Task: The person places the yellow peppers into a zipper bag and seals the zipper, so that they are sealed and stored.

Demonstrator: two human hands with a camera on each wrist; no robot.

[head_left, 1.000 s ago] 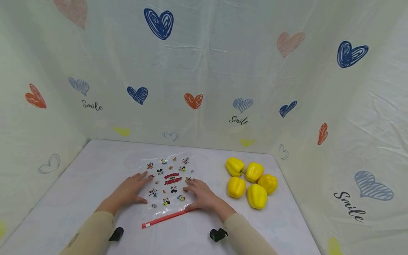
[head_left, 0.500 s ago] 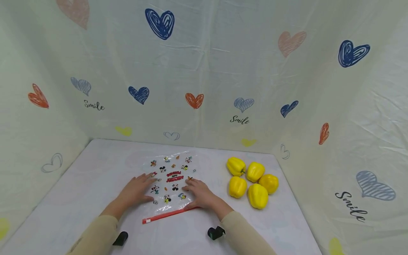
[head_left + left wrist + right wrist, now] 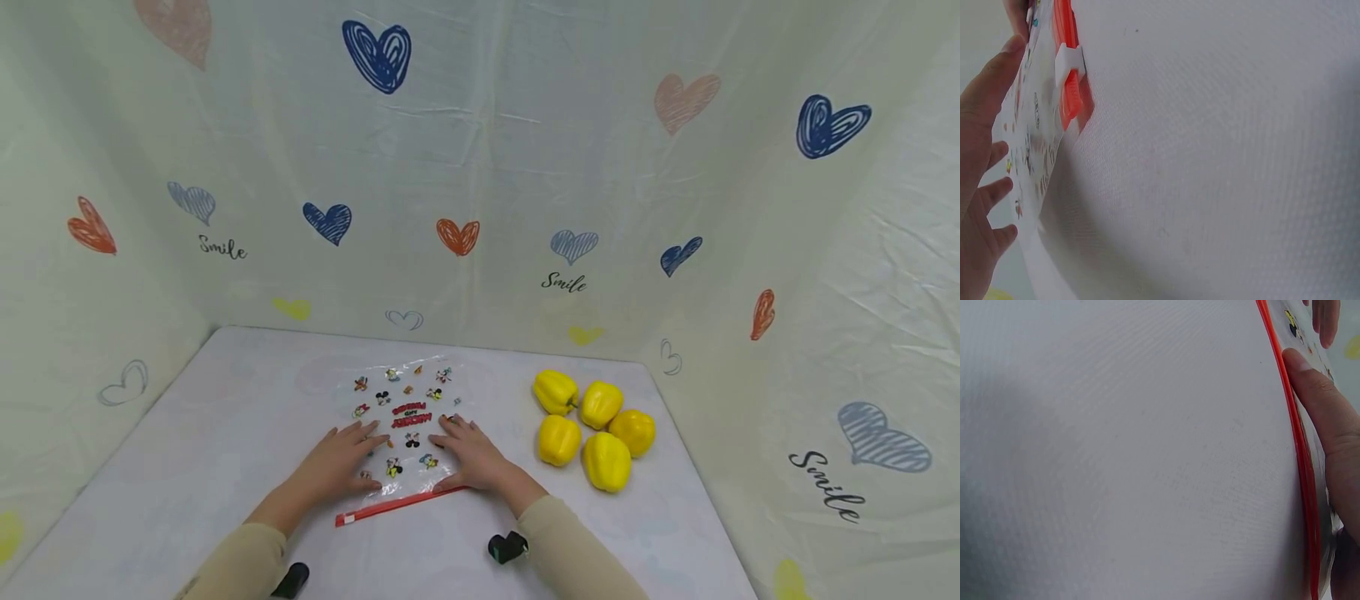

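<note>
A clear plastic zip bag (image 3: 411, 421) printed with small cartoon figures lies flat on the white table. Its red zip strip (image 3: 401, 504) runs along the near edge, and a white slider (image 3: 1070, 64) sits close to the strip's left end in the left wrist view. My left hand (image 3: 337, 463) lies over the bag's left part with fingers spread. On the right side, my right hand (image 3: 477, 458) rests on the bag, fingers spread, and its thumb (image 3: 1319, 400) lies beside the red strip in the right wrist view. Neither hand grips anything.
Several yellow bell peppers (image 3: 607, 461) sit grouped on the table right of the bag. A black object (image 3: 507, 547) shows beside the right sleeve, another black object (image 3: 292, 581) beside the left. A heart-printed sheet (image 3: 480, 167) surrounds the table's back and sides.
My left hand has slid to the right and further over the bag. My right hand has stayed nearly in place. The peppers have not moved.
</note>
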